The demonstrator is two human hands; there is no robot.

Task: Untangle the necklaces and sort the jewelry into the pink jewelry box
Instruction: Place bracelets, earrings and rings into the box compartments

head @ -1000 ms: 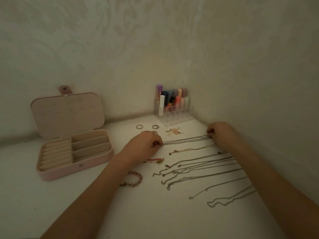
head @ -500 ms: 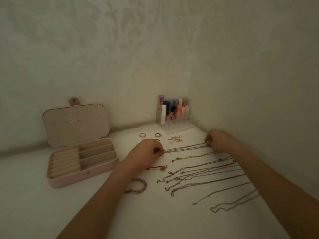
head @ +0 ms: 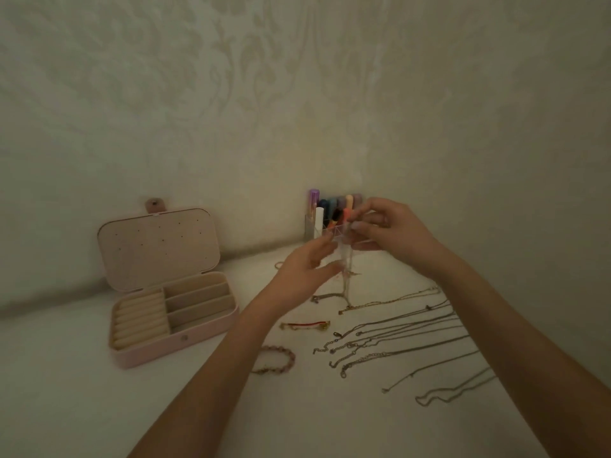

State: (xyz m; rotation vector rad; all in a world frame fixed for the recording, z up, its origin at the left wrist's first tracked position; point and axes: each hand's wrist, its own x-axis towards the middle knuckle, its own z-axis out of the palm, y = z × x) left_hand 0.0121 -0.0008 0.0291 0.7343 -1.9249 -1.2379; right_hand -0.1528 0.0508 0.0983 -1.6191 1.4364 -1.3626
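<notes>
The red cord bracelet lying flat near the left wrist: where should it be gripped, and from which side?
Probably pinch the red cord bracelet at mid-cord, coming straight down from above. It lies flat and stretched out on the white tabletop, apart from the chains, so the bare span between its ends is open.

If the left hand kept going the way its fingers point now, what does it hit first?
Probably the thin silver chain hanging from the right hand, just past the left hand's fingertips. Behind it stands the clear plastic cosmetics organizer; depth is unclear.
</notes>
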